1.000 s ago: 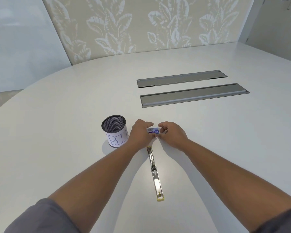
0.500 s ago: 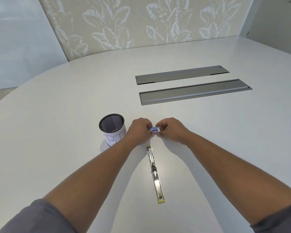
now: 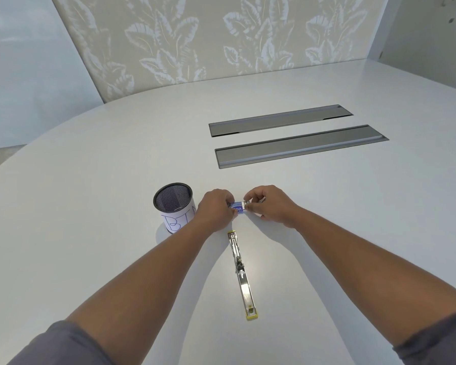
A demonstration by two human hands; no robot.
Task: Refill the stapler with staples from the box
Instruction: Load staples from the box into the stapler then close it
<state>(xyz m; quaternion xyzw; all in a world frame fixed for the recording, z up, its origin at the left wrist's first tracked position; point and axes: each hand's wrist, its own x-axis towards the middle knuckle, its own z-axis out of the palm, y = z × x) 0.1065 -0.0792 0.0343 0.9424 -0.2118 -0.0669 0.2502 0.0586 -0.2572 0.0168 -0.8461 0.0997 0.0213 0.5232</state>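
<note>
A small blue and white staple box [image 3: 238, 206] is held between both hands just above the white table. My left hand [image 3: 216, 209] grips its left end with curled fingers. My right hand [image 3: 270, 204] pinches its right end, where a pale inner part shows. The stapler [image 3: 241, 272] lies swung fully open and flat on the table just below the hands, a long chrome strip with yellow ends, pointing towards me. Neither hand touches it. I cannot see any staples.
A black mesh cup [image 3: 174, 206] with a handwritten paper label stands just left of my left hand. Two long grey cable hatches [image 3: 298, 146] are set into the table [image 3: 90, 206] further back. A leaf-patterned wall panel rises behind.
Both hands have lifted slightly away from the stapler's far end with the box. My right fingers have shifted on the box's right end. The stapler has not moved.
</note>
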